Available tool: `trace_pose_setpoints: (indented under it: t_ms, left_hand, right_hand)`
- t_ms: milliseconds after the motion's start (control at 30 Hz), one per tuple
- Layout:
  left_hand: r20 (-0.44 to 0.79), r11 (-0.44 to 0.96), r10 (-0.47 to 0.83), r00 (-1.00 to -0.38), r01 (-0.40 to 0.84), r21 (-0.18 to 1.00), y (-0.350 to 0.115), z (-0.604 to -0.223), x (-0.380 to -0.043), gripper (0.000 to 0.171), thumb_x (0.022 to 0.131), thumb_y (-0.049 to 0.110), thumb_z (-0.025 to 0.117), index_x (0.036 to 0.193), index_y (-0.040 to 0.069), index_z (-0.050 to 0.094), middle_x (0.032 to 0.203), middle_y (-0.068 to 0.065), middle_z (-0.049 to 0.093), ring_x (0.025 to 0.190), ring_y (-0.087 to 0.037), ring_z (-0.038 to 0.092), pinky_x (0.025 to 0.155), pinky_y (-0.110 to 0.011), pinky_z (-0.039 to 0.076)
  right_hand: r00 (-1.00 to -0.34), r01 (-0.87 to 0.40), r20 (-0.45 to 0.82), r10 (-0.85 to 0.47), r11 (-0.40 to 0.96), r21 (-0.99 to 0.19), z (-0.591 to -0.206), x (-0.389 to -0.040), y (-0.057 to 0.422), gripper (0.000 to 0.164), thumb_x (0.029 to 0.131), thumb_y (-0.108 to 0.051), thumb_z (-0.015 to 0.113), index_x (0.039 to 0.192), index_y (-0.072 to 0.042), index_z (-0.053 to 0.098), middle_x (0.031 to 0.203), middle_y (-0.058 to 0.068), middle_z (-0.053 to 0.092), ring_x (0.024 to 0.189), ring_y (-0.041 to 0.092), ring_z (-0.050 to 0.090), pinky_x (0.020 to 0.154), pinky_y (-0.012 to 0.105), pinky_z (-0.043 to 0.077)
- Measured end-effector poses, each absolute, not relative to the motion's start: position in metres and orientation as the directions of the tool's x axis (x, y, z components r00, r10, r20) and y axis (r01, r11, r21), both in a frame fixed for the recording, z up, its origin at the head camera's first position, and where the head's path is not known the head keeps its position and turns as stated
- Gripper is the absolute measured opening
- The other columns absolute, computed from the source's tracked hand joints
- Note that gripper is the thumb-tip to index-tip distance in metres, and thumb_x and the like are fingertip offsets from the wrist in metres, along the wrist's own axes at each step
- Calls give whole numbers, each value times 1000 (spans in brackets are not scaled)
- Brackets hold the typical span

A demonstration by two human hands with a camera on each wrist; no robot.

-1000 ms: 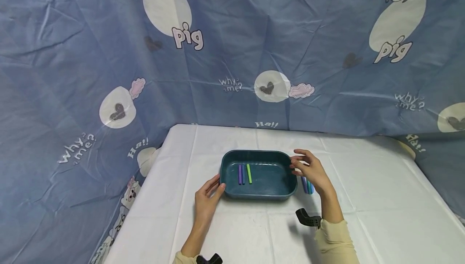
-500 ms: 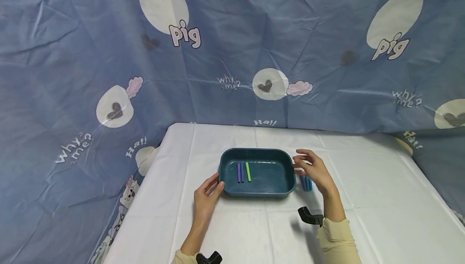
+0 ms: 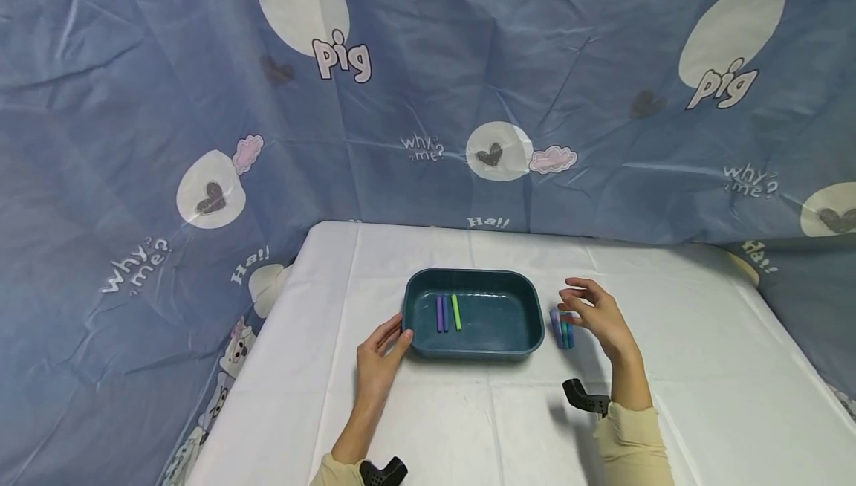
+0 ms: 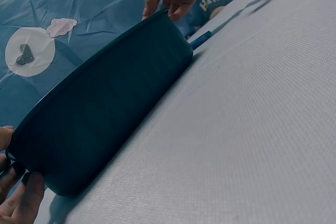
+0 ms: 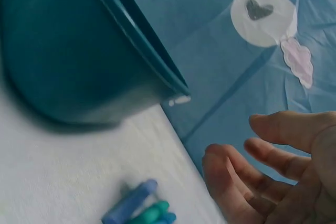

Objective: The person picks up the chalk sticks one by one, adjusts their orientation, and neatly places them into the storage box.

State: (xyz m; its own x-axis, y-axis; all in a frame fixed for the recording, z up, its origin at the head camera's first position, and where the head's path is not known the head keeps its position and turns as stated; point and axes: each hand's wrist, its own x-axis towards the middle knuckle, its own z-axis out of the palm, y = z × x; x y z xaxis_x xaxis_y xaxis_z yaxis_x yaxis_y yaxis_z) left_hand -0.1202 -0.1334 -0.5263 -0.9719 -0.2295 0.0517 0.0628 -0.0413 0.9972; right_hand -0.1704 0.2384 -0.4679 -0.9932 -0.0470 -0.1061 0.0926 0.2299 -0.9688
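Observation:
A dark teal tray (image 3: pixel 498 326) with raised walls sits on the white table. Inside it lie a purple stick (image 3: pixel 439 314), a blue stick (image 3: pixel 446 313) and a green stick (image 3: pixel 456 313), side by side. My left hand (image 3: pixel 380 358) holds the tray's left end, thumb and fingers at the corner. My right hand (image 3: pixel 602 320), fingers loosely bent and holding nothing, hovers right of the tray, apart from it. Under its fingertips several blue and teal sticks (image 5: pixel 131 203) lie on the table; the hand partly hides them in the head view.
The white-covered table (image 3: pixel 481 419) reaches out on all sides of the tray. Behind it and at the left hangs a blue printed cloth (image 3: pixel 428 85). A black wrist mount (image 3: pixel 585 399) sticks out from the right wrist.
My right hand has come away from the tray's right end and moved rightward, past the loose sticks. My left hand stays at the tray's left end.

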Motion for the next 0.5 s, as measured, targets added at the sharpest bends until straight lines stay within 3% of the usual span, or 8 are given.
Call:
trace_pose_setpoints:
  t_ms: [267, 500]
  left_hand:
    - [39, -61, -238, -971, 55, 997, -135, -527, -119, 43, 81, 18, 75, 121, 6, 64, 121, -15, 65, 112, -28, 62, 83, -13, 51]
    - [24, -61, -236, -971, 40, 997, -134, -526, -120, 44, 80, 20, 76, 120, 8, 65, 121, -13, 65, 113, -26, 62, 85, -14, 51]
  right_hand:
    - [-990, 135, -143, -2, 320, -938, -476, -167, 253, 53, 96, -25, 56, 136, 4, 38, 113, 15, 52, 93, 13, 65, 83, 31, 57]
    - [-987, 147, -160, 0, 385, -911, -482, -165, 260, 48, 97, -20, 53, 136, 4, 40, 117, 22, 53, 92, 14, 65, 78, 27, 57]
